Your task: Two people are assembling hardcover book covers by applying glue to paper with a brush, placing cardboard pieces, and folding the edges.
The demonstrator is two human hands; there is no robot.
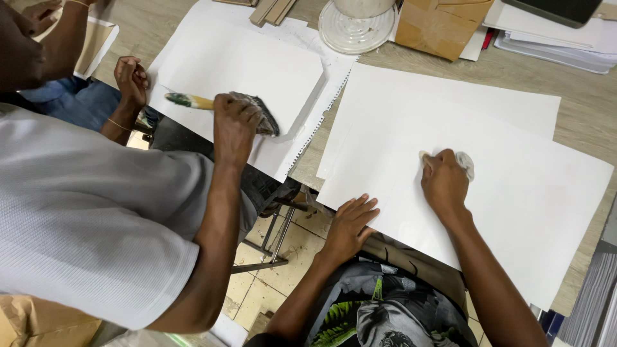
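A large white sheet (pixel 501 148) lies on the wooden table in front of me. My right hand (pixel 443 185) is closed around a small white wad of cloth (pixel 465 162) and presses it onto the middle of the sheet. Flat on the sheet's near left edge rests my left hand (pixel 351 222), fingers spread, holding nothing.
To my left a co-worker in a pale shirt holds a wide paintbrush (pixel 257 112) on another white sheet (pixel 257 61). At the table's far side stand a clear round lid (pixel 355 29), a cardboard box (pixel 440 26) and stacked papers (pixel 553 45). A metal stool frame (pixel 273 241) shows below.
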